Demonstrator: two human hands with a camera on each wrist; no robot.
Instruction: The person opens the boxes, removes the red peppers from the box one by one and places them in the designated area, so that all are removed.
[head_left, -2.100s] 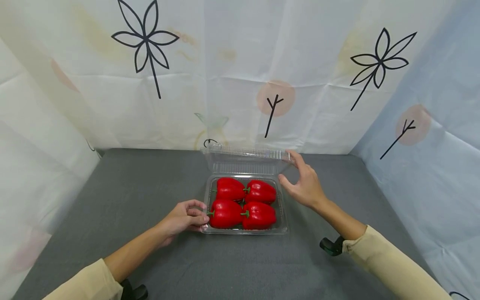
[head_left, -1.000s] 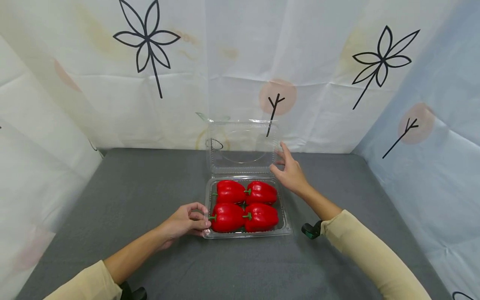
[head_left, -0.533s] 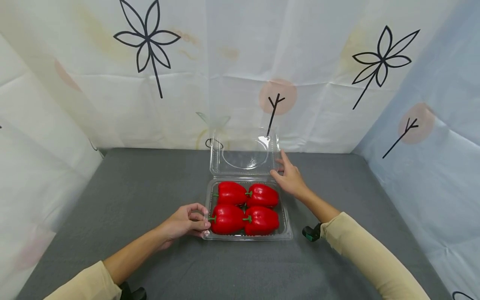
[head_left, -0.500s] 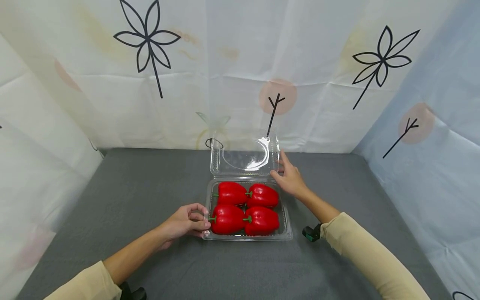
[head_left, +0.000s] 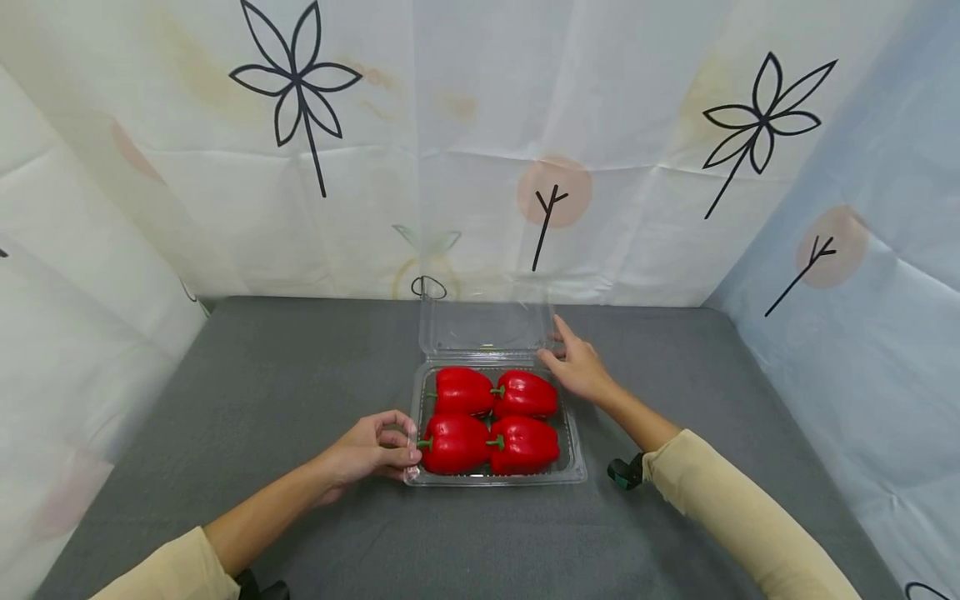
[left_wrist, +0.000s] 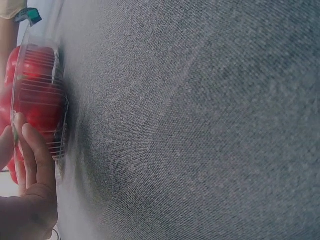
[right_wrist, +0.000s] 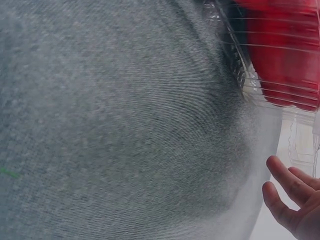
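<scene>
Several red bell peppers with green stems lie in a clear plastic clamshell container on the grey table. Its see-through lid is hinged at the far side and stands tilted back, away from me. My left hand pinches the container's left rim near the front corner, thumb on top. The left wrist view shows its fingers against the ribbed side wall. At the lid's right edge is my right hand, fingers spread and fairly straight. In the right wrist view, fingertips extend near the lid's side.
A grey cloth-covered table surrounds the container. Behind it hangs a white curtain printed with line-drawn flowers, with more curtain to left and right. A dark wrist device sits at my right sleeve.
The lid has swung up from over the far peppers and then tipped backward. My right hand has followed its edge, moving left and lately a little lower. The left hand keeps its grip.
</scene>
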